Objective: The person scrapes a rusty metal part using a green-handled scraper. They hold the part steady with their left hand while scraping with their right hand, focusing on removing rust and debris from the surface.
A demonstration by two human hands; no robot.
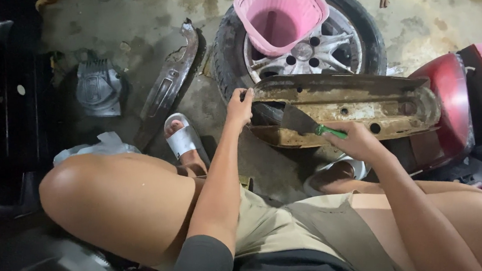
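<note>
Rust covers the long metal cover (345, 107) lying across the middle of the frame, propped against a car wheel (303, 50) at upper centre. We pinch its left end with our left hand (240, 106), fingers curled over the rim. Our right hand (358, 140) is closed around the green handle of a scraper (304, 122), its blade lying inside the cover's trough. A pink plastic basket (280, 12) sits on the wheel. At left centre lies a crumpled white plastic bag (96, 148), its markings unreadable.
</note>
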